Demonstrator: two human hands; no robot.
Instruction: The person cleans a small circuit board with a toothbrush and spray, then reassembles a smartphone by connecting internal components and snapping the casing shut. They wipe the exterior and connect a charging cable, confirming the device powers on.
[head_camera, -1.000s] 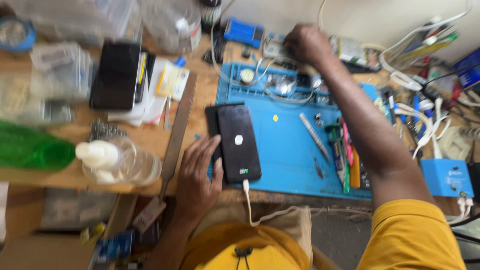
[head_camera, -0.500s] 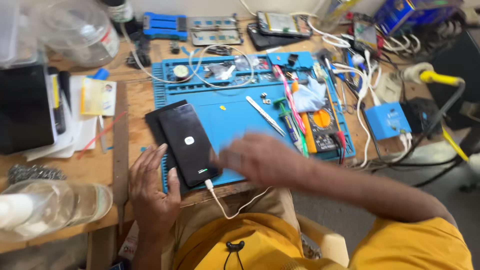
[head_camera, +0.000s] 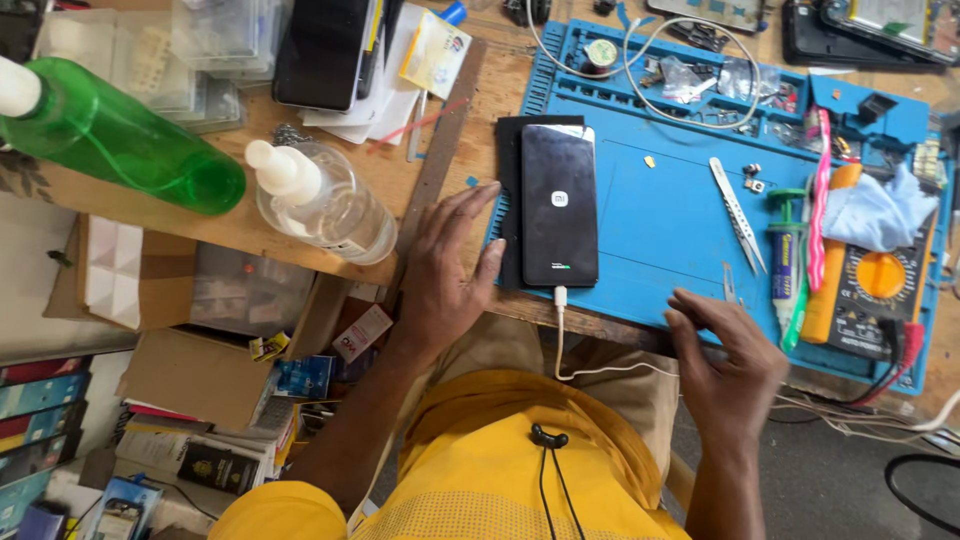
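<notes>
My left hand lies flat and open on the surface edge, fingertips touching the black smartphone, which lies screen-up on the blue repair mat with a white cable plugged in. My right hand hovers empty, fingers loosely spread, near metal tweezers.
</notes>
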